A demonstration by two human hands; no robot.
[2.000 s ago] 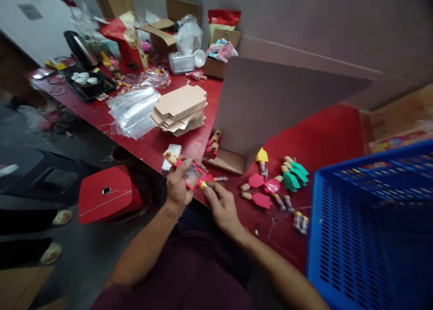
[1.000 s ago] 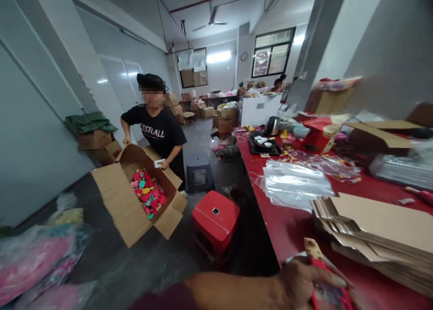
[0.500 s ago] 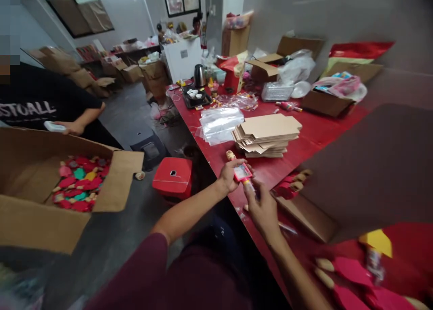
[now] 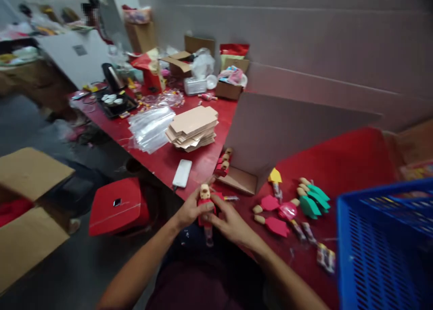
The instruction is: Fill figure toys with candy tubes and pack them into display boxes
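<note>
Between my two hands is a red toy (image 4: 205, 206) with a tan animal-shaped head on top and a clear tube pointing down. My left hand (image 4: 190, 211) wraps its left side, thumb across the front. From the right, my right hand (image 4: 227, 217) grips the same toy, its thumb on the front as well. Both hands are over the table's front edge. Just beyond them, a white phone (image 4: 182, 173) lies on the red table (image 4: 158, 161). Similar red pieces with tan heads (image 4: 223, 163) sit in an open cardboard box (image 4: 241, 179) right of the phone.
Flat cardboard pieces (image 4: 194, 123) are stacked beside clear plastic bags (image 4: 152, 127). Pink pieces (image 4: 275, 226), green pieces (image 4: 313, 199) and small tubes (image 4: 299, 231) lie to the right. A blue crate (image 4: 345, 238) stands far right, a red stool (image 4: 118, 206) at left.
The view has swung right, bringing the blue crate and green pieces in and leaving the co-worker out. The toy now stands upright, its tan head up, with my hands closer together around it.
</note>
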